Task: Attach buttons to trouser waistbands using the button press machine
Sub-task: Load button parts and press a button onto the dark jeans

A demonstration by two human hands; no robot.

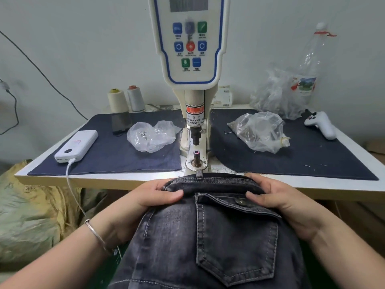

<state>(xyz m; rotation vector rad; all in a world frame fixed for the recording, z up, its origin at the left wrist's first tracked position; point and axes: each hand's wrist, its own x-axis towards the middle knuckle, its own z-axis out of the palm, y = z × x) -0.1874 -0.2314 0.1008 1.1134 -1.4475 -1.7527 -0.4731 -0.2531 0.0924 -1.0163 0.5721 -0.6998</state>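
Dark grey denim trousers (pixel 208 236) lie in my lap with the waistband (pixel 212 182) up at the table's front edge. My left hand (pixel 150 199) grips the waistband's left end, thumb on top. My right hand (pixel 281 201) grips the right end beside the back pocket flap, which carries a metal button (pixel 241 202). The white button press machine (pixel 191 59) stands straight ahead. Its lower die (pixel 196 156) sits just beyond the waistband, under the black punch (pixel 195 135).
Dark cloth mats (pixel 116 155) cover the white table (pixel 312 182). On it lie a plastic bag of small parts (pixel 152 135), another bag (pixel 260 132), a white power bank (pixel 77 146) with cable, a phone (pixel 121 123), two thread cones (pixel 126 100), a white handheld controller (pixel 321 125) and a plastic bottle (pixel 310 63).
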